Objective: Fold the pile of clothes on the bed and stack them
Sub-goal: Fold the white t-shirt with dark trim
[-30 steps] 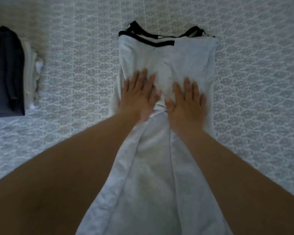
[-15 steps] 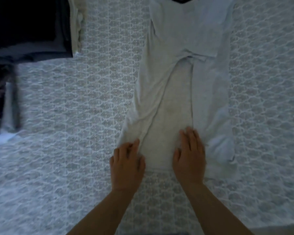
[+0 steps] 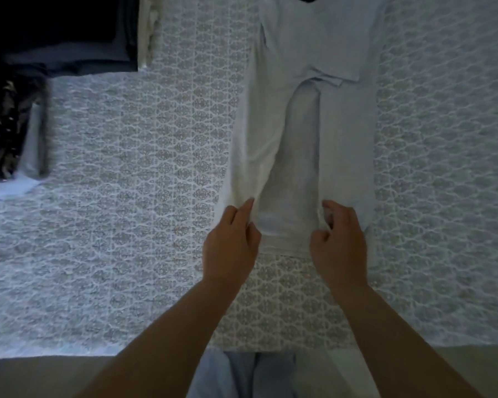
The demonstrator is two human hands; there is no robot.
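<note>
A long pale grey garment (image 3: 308, 90) with dark trim at its neckline lies lengthwise on the patterned bed cover (image 3: 144, 196), both long sides folded in toward the middle. My left hand (image 3: 232, 242) pinches the left corner of its near hem between thumb and fingers. My right hand (image 3: 339, 239) has fingers curled into the cloth at the right part of the hem. Both corners look slightly raised off the bed.
A stack of folded dark and white clothes (image 3: 69, 35) sits at the far left of the bed. A dark patterned heap (image 3: 6, 124) lies below it at the left edge. The bed's near edge runs across the bottom, with my legs (image 3: 242, 374) beyond it.
My hands slid from the garment's upper middle down its length to the near hem. There they went from lying flat on the cloth to pinching it.
</note>
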